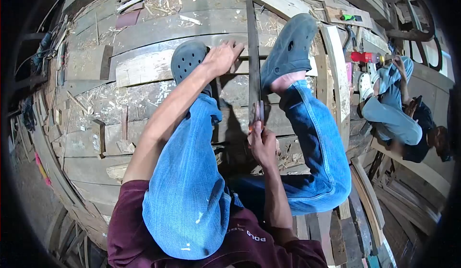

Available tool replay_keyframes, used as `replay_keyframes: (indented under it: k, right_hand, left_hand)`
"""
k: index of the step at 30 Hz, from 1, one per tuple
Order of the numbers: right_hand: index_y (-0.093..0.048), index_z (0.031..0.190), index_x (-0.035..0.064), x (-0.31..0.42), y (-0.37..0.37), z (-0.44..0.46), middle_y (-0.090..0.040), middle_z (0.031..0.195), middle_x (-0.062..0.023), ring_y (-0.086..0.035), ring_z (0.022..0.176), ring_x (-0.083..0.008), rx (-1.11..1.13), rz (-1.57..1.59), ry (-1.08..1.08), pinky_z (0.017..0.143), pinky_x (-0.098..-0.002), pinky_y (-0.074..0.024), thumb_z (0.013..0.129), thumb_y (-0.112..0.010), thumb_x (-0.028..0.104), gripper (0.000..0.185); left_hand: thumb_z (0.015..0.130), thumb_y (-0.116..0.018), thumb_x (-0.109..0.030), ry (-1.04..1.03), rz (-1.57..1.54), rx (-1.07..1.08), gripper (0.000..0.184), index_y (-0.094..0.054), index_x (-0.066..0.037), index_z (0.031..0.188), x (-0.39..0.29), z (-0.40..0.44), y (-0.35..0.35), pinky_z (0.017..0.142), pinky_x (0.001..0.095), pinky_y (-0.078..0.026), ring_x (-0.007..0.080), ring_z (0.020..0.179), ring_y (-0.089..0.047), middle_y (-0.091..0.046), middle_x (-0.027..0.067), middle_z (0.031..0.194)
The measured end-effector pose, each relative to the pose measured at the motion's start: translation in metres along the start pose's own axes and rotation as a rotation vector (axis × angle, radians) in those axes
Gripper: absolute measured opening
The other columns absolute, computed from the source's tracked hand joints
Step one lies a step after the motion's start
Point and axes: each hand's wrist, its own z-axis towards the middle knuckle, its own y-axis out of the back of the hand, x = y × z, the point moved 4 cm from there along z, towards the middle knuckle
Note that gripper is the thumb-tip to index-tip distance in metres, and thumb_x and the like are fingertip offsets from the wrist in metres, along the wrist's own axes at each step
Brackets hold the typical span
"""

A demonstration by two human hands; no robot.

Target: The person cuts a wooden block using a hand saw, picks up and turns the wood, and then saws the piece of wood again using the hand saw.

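A long narrow dark blade or bar (253, 51), seen nearly edge-on, runs upright through the picture between my two shoes. Its lower end has a reddish-brown handle, and my right hand (263, 145) is wrapped round it. My left hand (223, 58) is beside my left shoe (188, 61), its fingers bent down on a pale wooden board (144, 71) that lies crosswise on the planks. That board passes under my left shoe and behind the bar. My right shoe (289, 44) stands just right of the bar. The undersides of the left fingertips are hidden.
Wood shavings and offcuts lie on the planked surface (192, 23). At the right another person (401, 114) sits with bent legs near a red-labelled bottle (362, 57). A green-and-black object (350, 17) is at the upper right. Stacked wood strips (408, 198) are at the lower right.
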Motion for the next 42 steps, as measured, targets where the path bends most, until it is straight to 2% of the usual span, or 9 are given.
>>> replay_keyframes:
  k: [7, 11, 16, 21, 26, 31, 34, 36, 42]
  right_hand:
    - [-0.047, 0.059, 0.0019, 0.003, -0.003, 0.001, -0.042, 0.051, 0.0005, -0.039, 0.050, -0.0076, -0.008, -0.034, 0.021, 0.044, -0.0284, -0.0309, 0.094, -0.045, 0.044, 0.054]
    - [-0.048, 0.059, 0.0011, 0.010, -0.008, -0.005, -0.042, 0.051, 0.0001, -0.039, 0.049, -0.0079, -0.054, 0.026, 0.041, 0.044, -0.0292, -0.0304, 0.093, -0.047, 0.042, 0.053]
    - [-0.048, 0.059, -0.0007, 0.026, 0.000, -0.004, -0.042, 0.050, -0.0017, -0.040, 0.049, -0.0086, -0.026, -0.049, -0.049, 0.043, -0.0306, -0.0310, 0.093, -0.045, 0.042, 0.055]
    - [-0.051, 0.060, -0.0019, 0.011, -0.004, -0.030, -0.047, 0.050, -0.0024, -0.045, 0.048, -0.0101, -0.085, -0.019, 0.055, 0.044, -0.0305, -0.0341, 0.093, -0.047, 0.041, 0.055]
    - [-0.051, 0.057, -0.0015, 0.030, 0.014, -0.033, -0.046, 0.048, -0.0028, -0.043, 0.045, -0.0096, -0.020, -0.036, -0.167, 0.042, -0.0293, -0.0329, 0.093, -0.046, 0.043, 0.058]
    - [-0.053, 0.057, -0.0069, 0.019, 0.025, -0.028, -0.046, 0.045, -0.0089, -0.045, 0.043, -0.0127, -0.061, -0.215, -0.035, 0.042, -0.0338, -0.0346, 0.093, -0.048, 0.041, 0.060]
    - [-0.053, 0.058, -0.0079, 0.030, 0.020, -0.033, -0.044, 0.045, -0.0128, -0.045, 0.043, -0.0143, -0.058, -0.138, -0.057, 0.043, -0.0364, -0.0361, 0.092, -0.049, 0.040, 0.060]
    - [-0.051, 0.056, -0.0071, 0.037, 0.025, -0.023, -0.042, 0.043, -0.0094, -0.043, 0.043, -0.0137, -0.096, -0.272, -0.034, 0.042, -0.0368, -0.0330, 0.092, -0.050, 0.043, 0.062]
    - [-0.048, 0.056, -0.0090, 0.040, 0.021, -0.018, -0.038, 0.043, -0.0119, -0.041, 0.043, -0.0142, -0.109, -0.327, 0.036, 0.041, -0.0366, -0.0307, 0.092, -0.049, 0.042, 0.062]
  left_hand:
    - [0.084, -0.053, -0.017, -0.020, 0.073, 0.019, 0.024, -0.044, -0.003, 0.102, 0.005, 0.000, -0.006, 0.073, 0.0507, -0.046, 0.0429, 0.090, -0.056, -0.055, 0.0246, 0.095]
    - [0.081, -0.056, -0.013, -0.025, 0.102, 0.018, 0.033, -0.044, -0.004, 0.110, 0.005, 0.001, -0.008, 0.072, 0.0500, -0.047, 0.0430, 0.090, -0.055, -0.054, 0.0239, 0.095]
    - [0.082, -0.056, -0.015, -0.042, 0.041, -0.007, 0.031, -0.045, -0.002, 0.107, 0.005, 0.001, -0.004, 0.073, 0.0510, -0.046, 0.0445, 0.087, -0.056, -0.055, 0.0249, 0.092]
    - [0.080, -0.055, -0.012, -0.037, 0.084, -0.032, 0.030, -0.045, -0.001, 0.106, 0.009, 0.006, -0.009, 0.073, 0.0505, -0.046, 0.0441, 0.086, -0.056, -0.054, 0.0265, 0.090]
    - [0.081, -0.057, -0.015, -0.027, 0.024, -0.005, 0.031, -0.046, -0.002, 0.106, 0.012, 0.003, -0.014, 0.075, 0.0505, -0.046, 0.0442, 0.088, -0.055, -0.055, 0.0253, 0.091]
    - [0.083, -0.057, -0.017, 0.014, 0.061, 0.015, 0.028, -0.047, -0.003, 0.105, 0.005, 0.003, -0.005, 0.078, 0.0497, -0.046, 0.0422, 0.092, -0.055, -0.055, 0.0244, 0.096]
    - [0.083, -0.058, -0.018, 0.016, 0.041, -0.021, 0.028, -0.047, -0.002, 0.103, 0.007, 0.003, -0.008, 0.077, 0.0500, -0.046, 0.0427, 0.093, -0.055, -0.055, 0.0245, 0.096]
    - [0.082, -0.059, -0.018, -0.002, 0.023, 0.023, 0.029, -0.046, -0.001, 0.102, 0.011, 0.003, -0.013, 0.076, 0.0510, -0.045, 0.0445, 0.091, -0.054, -0.053, 0.0253, 0.096]
    - [0.082, -0.056, -0.016, -0.003, 0.003, 0.044, 0.028, -0.046, -0.002, 0.104, 0.011, 0.005, -0.009, 0.078, 0.0511, -0.045, 0.0455, 0.091, -0.053, -0.052, 0.0263, 0.099]
